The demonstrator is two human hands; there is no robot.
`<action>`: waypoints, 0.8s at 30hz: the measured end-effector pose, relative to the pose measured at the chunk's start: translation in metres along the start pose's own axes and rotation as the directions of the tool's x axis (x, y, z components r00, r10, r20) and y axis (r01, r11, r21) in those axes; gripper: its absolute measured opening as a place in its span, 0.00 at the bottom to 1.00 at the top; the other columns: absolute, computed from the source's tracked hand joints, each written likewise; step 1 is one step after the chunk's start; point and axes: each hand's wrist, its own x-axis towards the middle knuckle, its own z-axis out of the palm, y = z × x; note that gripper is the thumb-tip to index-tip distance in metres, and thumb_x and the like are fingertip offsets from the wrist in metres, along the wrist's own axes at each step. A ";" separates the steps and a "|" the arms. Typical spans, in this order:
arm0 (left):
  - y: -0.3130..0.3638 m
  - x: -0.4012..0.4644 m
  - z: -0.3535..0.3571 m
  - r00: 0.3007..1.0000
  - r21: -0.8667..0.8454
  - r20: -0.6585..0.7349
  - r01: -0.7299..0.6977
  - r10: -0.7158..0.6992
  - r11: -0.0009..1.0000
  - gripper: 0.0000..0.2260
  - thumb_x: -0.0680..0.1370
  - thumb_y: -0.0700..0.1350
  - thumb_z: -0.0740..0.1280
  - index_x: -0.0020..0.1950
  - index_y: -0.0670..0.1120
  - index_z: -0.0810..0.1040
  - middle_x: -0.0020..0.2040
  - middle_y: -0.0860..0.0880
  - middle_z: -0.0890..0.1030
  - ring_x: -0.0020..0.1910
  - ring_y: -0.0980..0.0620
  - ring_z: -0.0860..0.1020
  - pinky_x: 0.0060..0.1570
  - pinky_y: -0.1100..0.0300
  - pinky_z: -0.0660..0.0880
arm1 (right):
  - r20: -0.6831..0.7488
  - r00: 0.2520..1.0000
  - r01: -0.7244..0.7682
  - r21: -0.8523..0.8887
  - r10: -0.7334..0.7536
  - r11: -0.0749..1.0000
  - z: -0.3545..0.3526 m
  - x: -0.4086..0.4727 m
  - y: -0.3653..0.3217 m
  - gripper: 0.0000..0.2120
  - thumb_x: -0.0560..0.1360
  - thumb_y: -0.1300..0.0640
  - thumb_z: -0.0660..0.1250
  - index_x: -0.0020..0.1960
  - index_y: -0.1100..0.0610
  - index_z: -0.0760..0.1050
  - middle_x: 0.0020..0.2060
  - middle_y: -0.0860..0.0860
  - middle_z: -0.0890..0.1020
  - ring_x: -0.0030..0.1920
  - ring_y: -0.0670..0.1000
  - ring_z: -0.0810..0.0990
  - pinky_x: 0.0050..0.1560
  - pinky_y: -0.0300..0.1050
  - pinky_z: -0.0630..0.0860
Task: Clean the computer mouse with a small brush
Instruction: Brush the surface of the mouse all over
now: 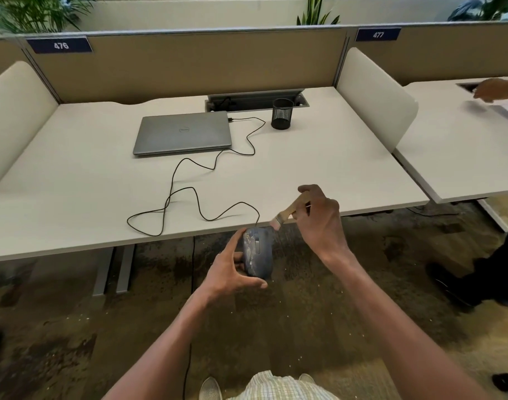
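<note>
Mouse (257, 253): dark blue, blotched with pale dust, scroll wheel facing up; held in the air just off the desk's near edge, over the carpet.
Left hand (232, 271): clasped round the mouse, thumb under its rear end, fingers along its left side.
Right hand (319, 217): gripping the brush handle, fingers curled closed.
Brush (287, 212): small, wooden handle, pale bristles pointing down-left, tips at or just above the mouse's front right corner; contact cannot be told.
Cable (189, 194): black, running in loose loops across the desk from the mouse to the laptop's right side.
Laptop (183, 132): grey, lid shut, flat on the desk toward the back.
Pen cup (282, 114): black mesh, upright, right of the laptop, beside the cable hatch.
Desk (73, 183): off-white top, tan partition behind.
Carpet (276, 327): brown, flecked with pale specks.
</note>
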 end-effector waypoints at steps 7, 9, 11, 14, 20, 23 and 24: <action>-0.002 0.010 -0.001 0.999 -0.004 -0.044 0.018 -0.019 1.000 0.61 0.59 0.46 0.86 0.82 0.57 0.50 0.64 0.42 0.81 0.56 0.51 0.82 0.50 0.67 0.80 | 0.184 0.971 0.137 0.078 -0.150 0.987 -0.005 -0.021 -0.004 0.12 0.78 0.72 0.62 0.56 0.59 0.76 0.47 0.53 0.86 0.49 0.47 0.86 0.49 0.40 0.84; -0.003 0.012 0.000 0.998 0.009 -0.060 0.018 -0.017 1.000 0.62 0.58 0.47 0.86 0.82 0.56 0.50 0.64 0.42 0.80 0.54 0.54 0.80 0.48 0.72 0.77 | 0.211 0.959 0.175 0.082 -0.189 0.981 -0.007 -0.030 -0.005 0.12 0.78 0.71 0.64 0.56 0.57 0.76 0.47 0.51 0.85 0.49 0.45 0.85 0.49 0.35 0.82; -0.003 0.013 0.000 0.997 0.023 -0.081 0.015 -0.013 1.000 0.62 0.58 0.49 0.86 0.82 0.54 0.51 0.66 0.42 0.80 0.56 0.54 0.80 0.53 0.69 0.76 | 0.248 0.942 0.211 0.083 -0.225 0.974 -0.009 -0.042 -0.005 0.11 0.78 0.70 0.64 0.55 0.57 0.77 0.47 0.51 0.85 0.48 0.43 0.84 0.48 0.34 0.81; -0.006 0.016 -0.001 0.995 0.005 -0.100 0.016 -0.016 1.000 0.61 0.58 0.48 0.86 0.82 0.54 0.51 0.66 0.41 0.80 0.59 0.51 0.80 0.58 0.63 0.75 | 0.276 0.921 0.257 0.102 -0.276 0.961 -0.012 -0.060 0.000 0.10 0.78 0.70 0.65 0.54 0.57 0.78 0.45 0.50 0.84 0.45 0.43 0.82 0.46 0.32 0.79; -0.007 0.020 -0.004 0.994 0.007 -0.110 0.023 -0.022 1.000 0.61 0.59 0.48 0.86 0.82 0.54 0.51 0.66 0.40 0.79 0.56 0.54 0.79 0.54 0.67 0.73 | 0.275 0.931 0.225 0.085 -0.240 0.971 -0.015 -0.085 0.019 0.11 0.77 0.70 0.65 0.53 0.58 0.80 0.44 0.50 0.83 0.44 0.45 0.82 0.45 0.36 0.81; -0.004 0.021 -0.004 0.995 0.009 -0.098 0.013 -0.012 1.000 0.61 0.58 0.49 0.86 0.82 0.55 0.51 0.67 0.41 0.79 0.55 0.55 0.78 0.52 0.71 0.72 | 0.234 0.952 0.195 0.036 -0.198 0.980 -0.014 -0.084 0.027 0.09 0.78 0.69 0.66 0.54 0.59 0.79 0.44 0.49 0.83 0.43 0.43 0.81 0.44 0.28 0.78; -0.002 0.022 -0.004 0.996 0.024 -0.091 0.003 -0.001 1.000 0.61 0.58 0.50 0.86 0.82 0.56 0.51 0.67 0.41 0.79 0.55 0.55 0.78 0.52 0.71 0.72 | 0.200 0.963 0.178 0.029 -0.180 0.984 -0.014 -0.083 0.029 0.08 0.78 0.68 0.67 0.54 0.60 0.79 0.44 0.50 0.83 0.43 0.43 0.81 0.44 0.28 0.78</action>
